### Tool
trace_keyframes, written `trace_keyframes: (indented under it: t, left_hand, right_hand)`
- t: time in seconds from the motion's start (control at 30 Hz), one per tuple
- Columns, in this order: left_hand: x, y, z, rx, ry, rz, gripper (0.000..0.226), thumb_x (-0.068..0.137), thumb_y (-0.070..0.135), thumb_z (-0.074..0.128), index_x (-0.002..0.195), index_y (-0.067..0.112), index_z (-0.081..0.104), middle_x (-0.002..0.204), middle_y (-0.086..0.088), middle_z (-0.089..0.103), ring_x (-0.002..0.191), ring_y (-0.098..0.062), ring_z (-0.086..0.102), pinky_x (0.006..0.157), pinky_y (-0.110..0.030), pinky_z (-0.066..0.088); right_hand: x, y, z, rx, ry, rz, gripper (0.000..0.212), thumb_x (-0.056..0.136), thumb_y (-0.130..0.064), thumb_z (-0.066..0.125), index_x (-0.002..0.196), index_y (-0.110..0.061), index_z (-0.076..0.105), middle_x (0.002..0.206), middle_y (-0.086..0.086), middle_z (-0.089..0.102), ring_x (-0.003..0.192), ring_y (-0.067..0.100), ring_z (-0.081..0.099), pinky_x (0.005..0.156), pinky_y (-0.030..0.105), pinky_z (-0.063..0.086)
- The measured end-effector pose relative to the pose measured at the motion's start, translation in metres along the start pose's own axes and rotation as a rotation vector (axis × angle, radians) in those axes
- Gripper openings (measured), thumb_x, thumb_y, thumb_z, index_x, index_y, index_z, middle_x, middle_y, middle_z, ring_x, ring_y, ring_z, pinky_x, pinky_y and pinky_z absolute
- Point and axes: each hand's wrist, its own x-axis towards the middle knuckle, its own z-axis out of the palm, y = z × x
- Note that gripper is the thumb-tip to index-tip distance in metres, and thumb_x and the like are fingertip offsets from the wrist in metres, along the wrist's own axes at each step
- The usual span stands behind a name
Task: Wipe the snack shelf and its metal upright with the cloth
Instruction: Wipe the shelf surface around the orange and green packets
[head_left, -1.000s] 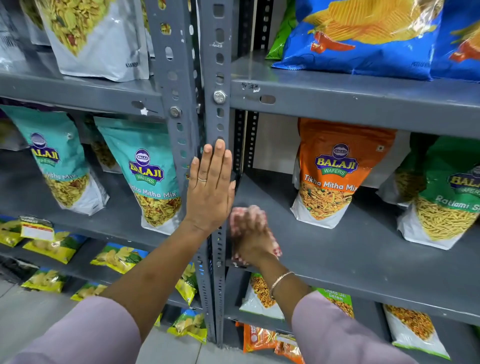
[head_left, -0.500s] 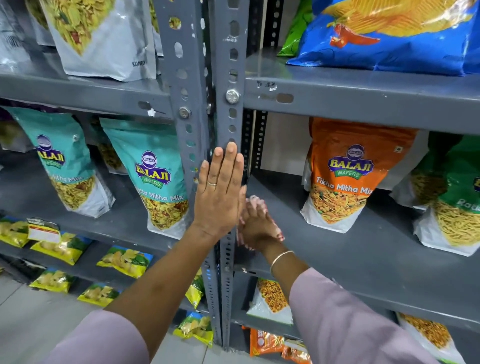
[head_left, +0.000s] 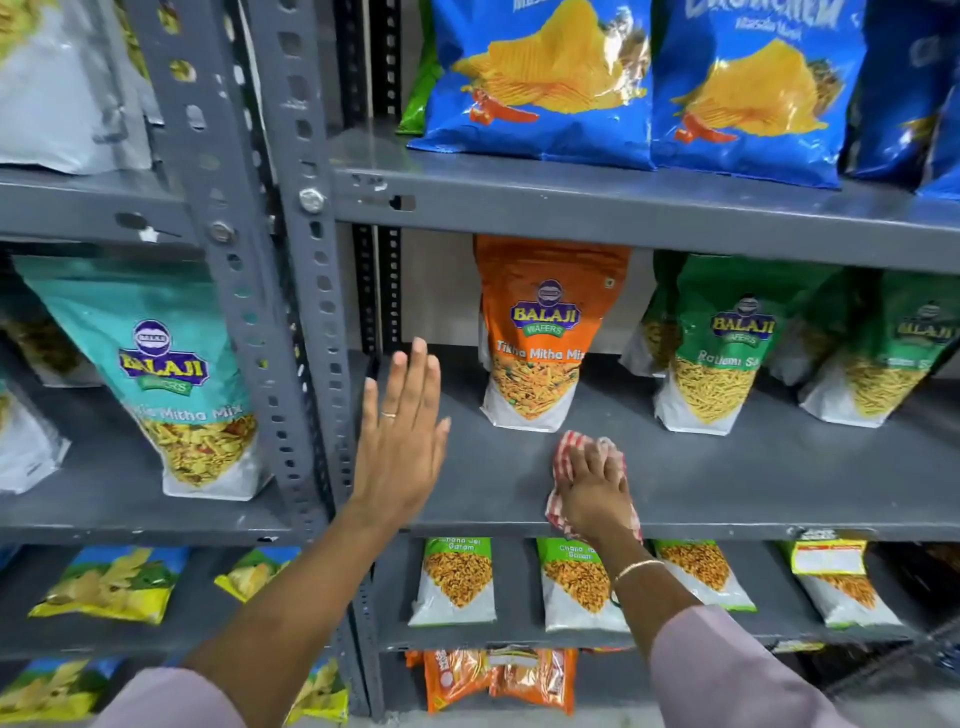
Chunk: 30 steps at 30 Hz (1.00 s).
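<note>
The grey snack shelf (head_left: 753, 478) runs across the middle of the head view, joined at its left end to a perforated grey metal upright (head_left: 311, 322). A red-and-white checked cloth (head_left: 563, 457) lies on the shelf near its front edge, pressed down under my right hand (head_left: 595, 491). That hand sits just in front of an orange snack pouch (head_left: 540, 332). My left hand (head_left: 402, 441) is flat with fingers straight and together, raised just right of the upright over the shelf's left end. It holds nothing.
Green snack pouches (head_left: 727, 343) stand to the right on the same shelf. A teal pouch (head_left: 171, 374) stands in the left bay. Blue chip bags (head_left: 550, 78) fill the shelf above. Small packets (head_left: 457, 582) lie on the lower shelves.
My right hand has slid the cloth rightward along the shelf, away from the upright. My left hand has come off the upright and shifted right. The view has swung to the right.
</note>
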Motion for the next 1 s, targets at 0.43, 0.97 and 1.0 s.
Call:
trace_keyframes:
  t: [0.43, 0.97, 1.0]
  left_hand:
    - [-0.061, 0.102, 0.070, -0.059, -0.670, -0.114, 0.075, 0.100, 0.049, 0.005, 0.138, -0.005, 0.040, 0.148, -0.014, 0.035, 0.138, -0.023, 0.027, 0.112, -0.034, 0.018]
    - [-0.070, 0.157, 0.100, -0.017, -0.798, -0.266, 0.081, 0.097, 0.057, 0.010, 0.122, -0.001, 0.061, 0.129, -0.015, 0.059, 0.115, -0.029, 0.059, 0.102, -0.034, 0.026]
    - [-0.070, 0.156, 0.102, -0.026, -0.777, -0.266, 0.079, 0.097, 0.057, 0.014, 0.123, -0.001, 0.061, 0.129, -0.015, 0.059, 0.116, -0.029, 0.059, 0.103, -0.034, 0.026]
  right_hand:
    - [0.004, 0.059, 0.003, 0.110, -0.020, -0.219, 0.066, 0.090, -0.032, 0.003, 0.153, -0.015, 0.007, 0.162, 0.010, -0.005, 0.148, 0.031, -0.014, 0.123, 0.042, 0.001]
    - [0.136, 0.125, -0.030, 0.533, -0.021, -0.213, 0.046, 0.094, -0.026, 0.040, 0.138, -0.016, 0.045, 0.119, 0.022, 0.065, 0.103, 0.029, 0.066, 0.088, 0.038, 0.050]
    - [0.149, 0.123, -0.025, 0.446, -0.041, -0.221, 0.054, 0.092, -0.022, 0.040, 0.145, -0.012, 0.035, 0.138, 0.023, 0.051, 0.125, 0.031, 0.052, 0.105, 0.039, 0.042]
